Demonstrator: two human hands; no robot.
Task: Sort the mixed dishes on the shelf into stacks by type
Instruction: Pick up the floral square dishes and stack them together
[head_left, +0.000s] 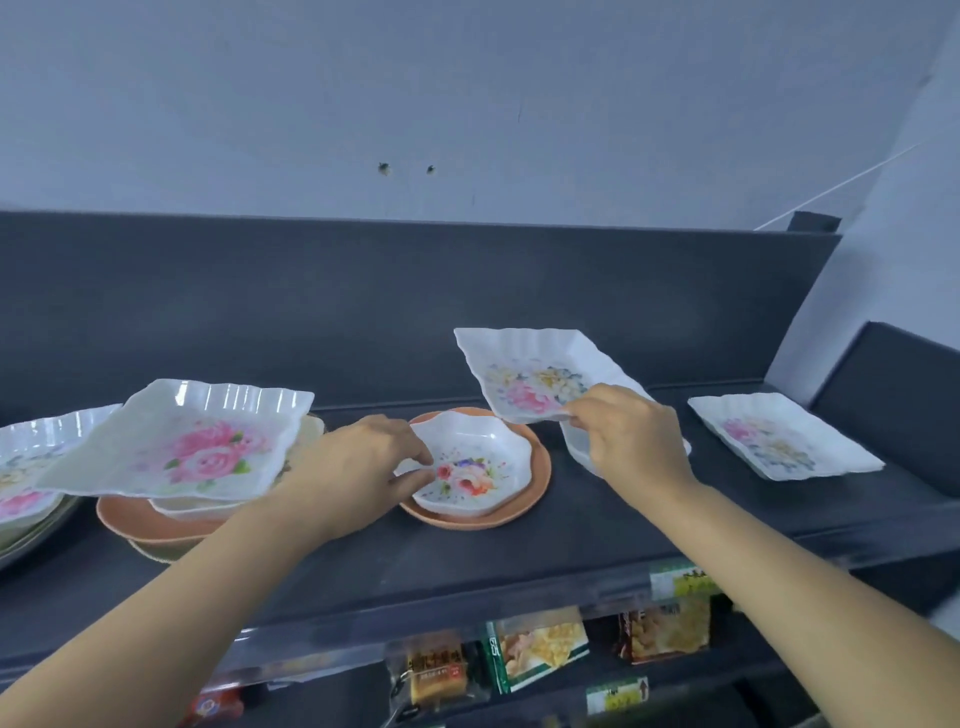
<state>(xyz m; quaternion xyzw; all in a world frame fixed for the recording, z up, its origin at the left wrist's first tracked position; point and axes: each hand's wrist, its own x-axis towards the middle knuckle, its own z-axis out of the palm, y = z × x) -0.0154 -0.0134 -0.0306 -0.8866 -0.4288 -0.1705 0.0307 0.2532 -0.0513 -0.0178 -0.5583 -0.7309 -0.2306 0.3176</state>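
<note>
My right hand (631, 434) pinches the near edge of a white rectangular floral plate (535, 371) and holds it tilted above the shelf. Under that hand another white dish (577, 447) is partly hidden. My left hand (363, 467) grips the left rim of a small white floral bowl (470, 467) that sits on an orange round plate (537, 486). At the left, a square white plate with pink roses (182, 441) tops a mixed pile with an orange plate (140, 519) beneath. A second rectangular floral plate (779, 434) lies flat at the right.
The dark shelf (519, 551) has a tall back panel (363, 312) and a dark side wall (893, 395) at the right. More floral plates (26, 467) are stacked at the far left. Snack packets (540, 649) hang on the shelf below.
</note>
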